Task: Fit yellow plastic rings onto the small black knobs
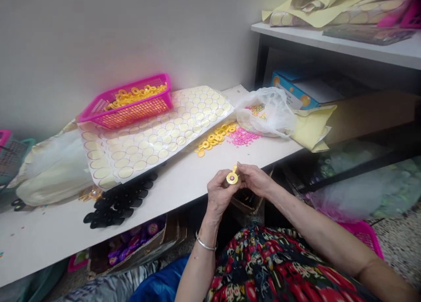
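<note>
One yellow ring-shaped piece (232,178) is pinched in the left hand (217,195); whether the right hand (255,179), curled beside it, grips, I cannot tell. Blue carton (297,90) print is illegible.

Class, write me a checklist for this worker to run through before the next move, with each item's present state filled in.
1. Yellow piece held: ok, in the left hand.
2. Its round face in view: ok, with a dark pinkish centre showing.
3. Right hand gripping it firmly: cannot tell; the fingertips are by its narrow end, but contact is unclear.
4. Pink bits contained: not ok, they lie loose on the table.
5. Black pieces apart from the pink bits: ok, they lie farther left.
6. Basket upright: ok, with yellow pieces inside.
</note>
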Demonstrator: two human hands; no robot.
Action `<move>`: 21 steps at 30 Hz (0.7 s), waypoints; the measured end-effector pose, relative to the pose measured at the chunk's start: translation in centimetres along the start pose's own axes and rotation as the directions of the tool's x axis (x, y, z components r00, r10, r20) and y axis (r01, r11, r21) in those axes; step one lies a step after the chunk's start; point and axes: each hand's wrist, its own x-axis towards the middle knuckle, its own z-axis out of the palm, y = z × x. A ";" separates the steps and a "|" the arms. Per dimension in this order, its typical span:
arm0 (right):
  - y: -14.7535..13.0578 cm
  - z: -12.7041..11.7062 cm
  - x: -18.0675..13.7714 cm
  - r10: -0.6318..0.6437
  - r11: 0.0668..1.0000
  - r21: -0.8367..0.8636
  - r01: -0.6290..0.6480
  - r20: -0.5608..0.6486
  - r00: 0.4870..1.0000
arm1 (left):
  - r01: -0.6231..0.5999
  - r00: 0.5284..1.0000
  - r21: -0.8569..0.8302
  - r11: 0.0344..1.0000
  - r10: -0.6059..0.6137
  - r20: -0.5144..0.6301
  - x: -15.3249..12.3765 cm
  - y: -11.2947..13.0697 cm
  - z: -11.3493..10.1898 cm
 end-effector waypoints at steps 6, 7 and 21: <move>-0.6 -2.6 -0.5 0.230 0.970 -0.013 -0.241 0.349 0.908 | 0.006 0.973 0.068 0.998 -0.022 0.230 -1.2 1.1 -0.7; -0.8 -2.9 -0.5 0.265 0.963 -0.049 -0.266 0.383 0.885 | -0.033 0.963 0.115 0.993 0.001 0.270 -1.3 1.2 -0.7; -2.4 -2.6 -2.2 0.252 0.884 -0.460 -0.081 0.324 0.912 | -0.337 0.904 0.456 0.824 0.146 0.403 -2.1 1.5 1.4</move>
